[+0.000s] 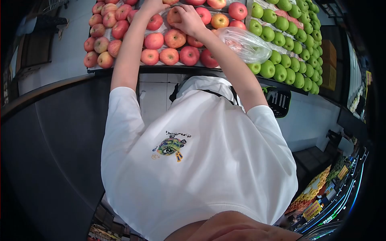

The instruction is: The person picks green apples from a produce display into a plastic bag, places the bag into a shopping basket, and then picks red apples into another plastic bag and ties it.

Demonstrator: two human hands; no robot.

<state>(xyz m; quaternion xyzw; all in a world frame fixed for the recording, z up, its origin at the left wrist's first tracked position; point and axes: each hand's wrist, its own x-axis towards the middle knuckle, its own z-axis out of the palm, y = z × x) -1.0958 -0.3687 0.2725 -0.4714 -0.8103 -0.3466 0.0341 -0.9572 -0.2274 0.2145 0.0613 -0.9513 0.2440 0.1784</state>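
My right hand [187, 19] reaches into the rows of red apples, its fingers curled around a red-yellow apple [173, 17]. At the top edge of the view is my left hand [154, 5], partly cut off. Its visible fingertips are close to another apple [170, 1], and whether they grip it cannot be made out. Beside my right forearm, a clear plastic bag [246, 43] lies crumpled over the fruit, near the border between red and green apples. More red apples [169, 56] sit in rows below my hands.
Green apples [280, 72] fill the right side of the display. Its dark front edge [161, 69] runs across before my body. A black basket [279, 101] is below at the right. Cardboard boxes [329, 66] stand farther right, and a dark counter [68, 132] is at the left.
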